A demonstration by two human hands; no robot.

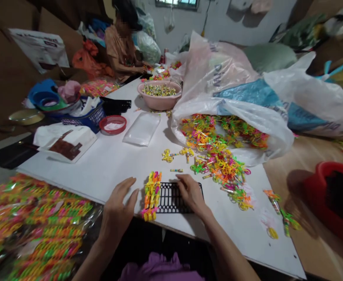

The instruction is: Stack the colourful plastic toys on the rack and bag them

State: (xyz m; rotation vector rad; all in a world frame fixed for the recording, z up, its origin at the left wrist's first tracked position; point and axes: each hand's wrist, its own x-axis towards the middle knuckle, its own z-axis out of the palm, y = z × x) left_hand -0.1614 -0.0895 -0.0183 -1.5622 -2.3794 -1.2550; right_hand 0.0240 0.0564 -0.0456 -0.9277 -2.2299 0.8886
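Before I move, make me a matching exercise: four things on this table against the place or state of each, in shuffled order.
Things:
1. black rack
2. pink basin
3. small red basket
4. open white bag

Places and states:
A. beside the blue basket
B. bright plastic pieces spread from its mouth
C. partly covered by the right hand
D. heaped with small pieces

Pairs: 1-C, 2-D, 3-A, 4-B.
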